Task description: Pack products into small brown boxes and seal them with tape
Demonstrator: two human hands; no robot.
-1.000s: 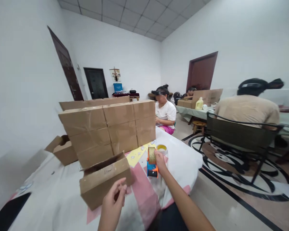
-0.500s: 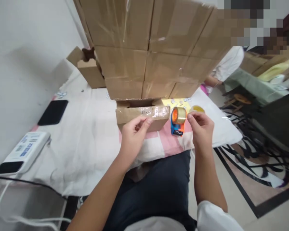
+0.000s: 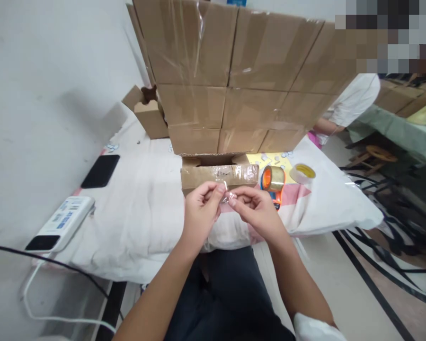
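My left hand (image 3: pixel 206 204) and my right hand (image 3: pixel 257 212) meet in front of the small cardboard box (image 3: pixel 195 176). Pinched between their fingertips is a small, crumpled, shiny piece of clear tape (image 3: pixel 227 195). Both hands are closed on it. Behind them, the box has its top partly open, and glossy tape covers its front edge. Just right of it lies an orange and blue tape dispenser (image 3: pixel 277 195) with a roll of brown tape (image 3: pixel 277 178). A clear tape roll (image 3: pixel 303 173) with a yellow core rests farther right.
Stacked cardboard boxes (image 3: pixel 195 106) rise behind the work area. At left are an open carton (image 3: pixel 151 118), a black phone (image 3: pixel 101 171) and a white power strip (image 3: pixel 66 220) with cables. A pale cloth (image 3: pixel 142 213) covers the surface. Another person's white sleeve (image 3: pixel 358 99) shows at right.
My right hand has moved left from beside the tape rolls to meet my left hand. The shiny clear piece now shows between their fingertips. The camera view has shifted a little.
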